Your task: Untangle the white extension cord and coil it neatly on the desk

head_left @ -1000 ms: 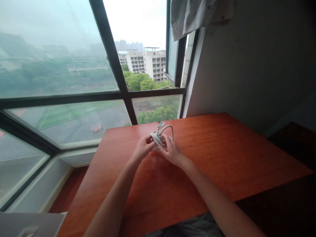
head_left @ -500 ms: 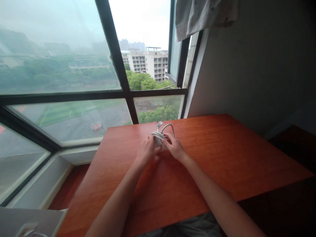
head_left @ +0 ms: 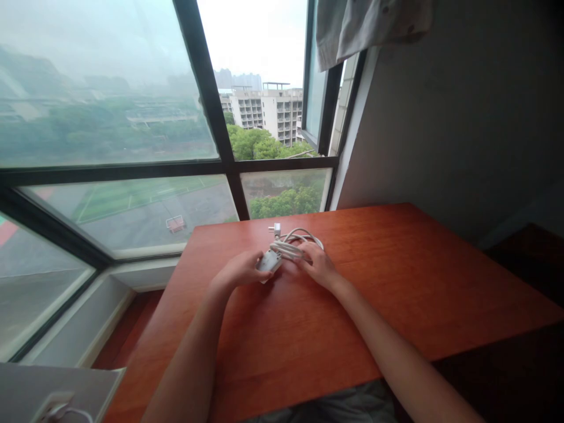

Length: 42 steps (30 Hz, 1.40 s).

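My left hand (head_left: 247, 268) grips a white power strip (head_left: 269, 261) by its near left end, thumb on the near side and fingers on the far side. The strip is tilted a little above the wooden table (head_left: 335, 329). A white cord (head_left: 288, 249) lies in loose loops over the strip's far end and to its right. My right hand (head_left: 316, 264) is closed on the right side of those loops, its fingertips partly hidden by the cord. The cord's plug (head_left: 277, 229) sticks up beyond the loops, its prongs pointing left.
Dark-framed windows (head_left: 229, 167) rise behind the table's far edge, with one pane (head_left: 315, 76) swung outward. A curtain (head_left: 374, 29) hangs at upper right, beside a grey wall (head_left: 440, 129). At lower left, something white with a cord (head_left: 59, 408) sits on a pale surface.
My left hand has moved left and nearer with the power strip, showing more of its body. The cord loops have spread toward the right hand, and the plug has turned to point left.
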### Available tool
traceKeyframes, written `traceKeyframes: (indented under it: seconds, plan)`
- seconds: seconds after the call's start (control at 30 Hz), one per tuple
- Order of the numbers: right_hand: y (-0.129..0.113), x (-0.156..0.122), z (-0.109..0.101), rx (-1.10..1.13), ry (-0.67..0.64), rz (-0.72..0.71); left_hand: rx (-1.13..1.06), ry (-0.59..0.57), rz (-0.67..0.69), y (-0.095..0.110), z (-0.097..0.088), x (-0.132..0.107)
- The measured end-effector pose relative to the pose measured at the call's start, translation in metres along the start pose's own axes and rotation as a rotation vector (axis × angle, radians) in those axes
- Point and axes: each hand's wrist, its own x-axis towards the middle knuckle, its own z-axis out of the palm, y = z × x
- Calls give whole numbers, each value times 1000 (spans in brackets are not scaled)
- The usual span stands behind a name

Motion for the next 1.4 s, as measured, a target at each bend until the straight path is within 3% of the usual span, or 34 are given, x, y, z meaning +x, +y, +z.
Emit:
traceKeyframes:
  seconds: [0.1,0.17,0.27,0.37,0.57,0.63,0.77,0.87,0.97,1.07,1.17,1.3,1.4]
  plan:
    - [-3,-7,1,29,-32,-53,-41,23,35,-5,0,1]
    - [-7,-9,-6,63,14,-30,-100,18,58,-7,0,2]
    - [-4,-12,-20,105,199,117,-169,41,75,-12,0,4]
    - [15,-19,-27,98,374,285,-212,127,69,-18,2,7]
    - [52,-30,-16,131,428,549,-244,155,70,-21,7,10]
    - [55,-31,-14,114,422,549,-212,181,102,-16,9,11]
    - [53,-32,-13,55,390,517,-63,362,186,7,25,18]
    - [53,-33,-11,8,365,502,38,443,147,30,40,19]
    - [53,-34,-9,-40,335,497,110,431,80,42,46,18]
    - [51,-34,-7,-56,305,485,130,381,32,33,42,19]
    - [48,-34,-6,-46,247,449,104,339,32,12,32,22]
    - [41,-33,-3,-45,168,377,46,435,2,-10,18,22]
    - [37,-32,-3,-30,164,361,-8,545,-13,-8,9,17]
